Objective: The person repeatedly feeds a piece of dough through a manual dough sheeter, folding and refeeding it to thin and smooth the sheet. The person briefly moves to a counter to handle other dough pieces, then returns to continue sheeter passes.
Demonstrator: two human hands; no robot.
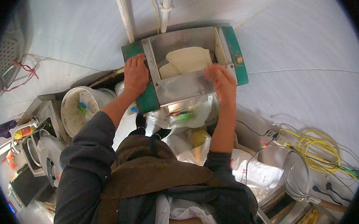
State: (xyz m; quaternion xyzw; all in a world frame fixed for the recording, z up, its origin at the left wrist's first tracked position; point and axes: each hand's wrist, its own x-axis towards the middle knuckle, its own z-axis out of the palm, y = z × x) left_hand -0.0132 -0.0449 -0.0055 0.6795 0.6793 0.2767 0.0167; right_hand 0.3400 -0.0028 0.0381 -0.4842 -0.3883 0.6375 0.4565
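In front of me stands a metal trough machine [182, 89] with green end panels. Pale dough [188, 59] lies inside its trough, one sheet-like piece over another. My left hand [136, 75] rests on the left green panel, its fingers stretched over the upper part and nothing in them. Over the front rim, near the trough's right end, is my right hand [222, 80]. Its fingers are smeared by motion, and I cannot make out whether they touch the rim or the dough.
A white bucket [74, 108] stands left of the machine, beside a sink [50, 115] with a round metal lid [50, 150]. At right, a yellow cable [313, 145] lies coiled near a wire strainer [296, 172]. White sacks [259, 168] sit below my right arm.
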